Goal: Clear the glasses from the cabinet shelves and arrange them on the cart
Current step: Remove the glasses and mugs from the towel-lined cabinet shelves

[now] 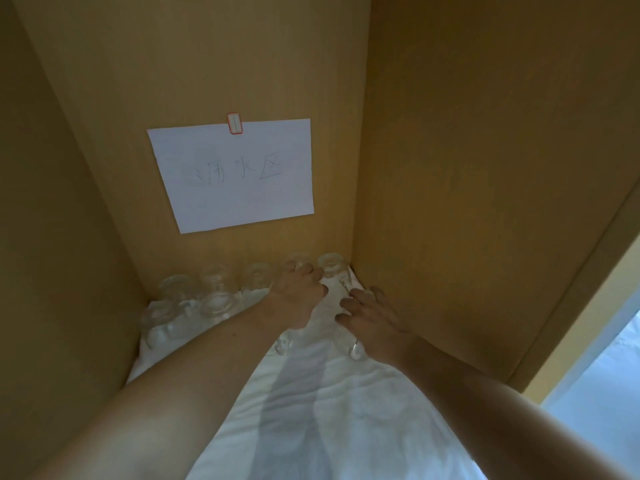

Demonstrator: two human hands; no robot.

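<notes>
Head view: our left hand (299, 292) grips a back-row glass (297, 263), our right hand (372, 315) rests spread-fingered on another glass (349, 342), over white cloth (329, 410).

Clear glossy glasses (219, 304), white cloth liner (332, 403), matt wood cabinet (485, 168).

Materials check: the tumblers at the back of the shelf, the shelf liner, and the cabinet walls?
Tumblers: clear glass by the look, see-through with bright rim glints. Shelf liner: white cloth, matte, softly wrinkled. Cabinet walls: tan board, smooth and matte with faint grain, likely wood-look laminate; solid wood not ruled out.
</notes>
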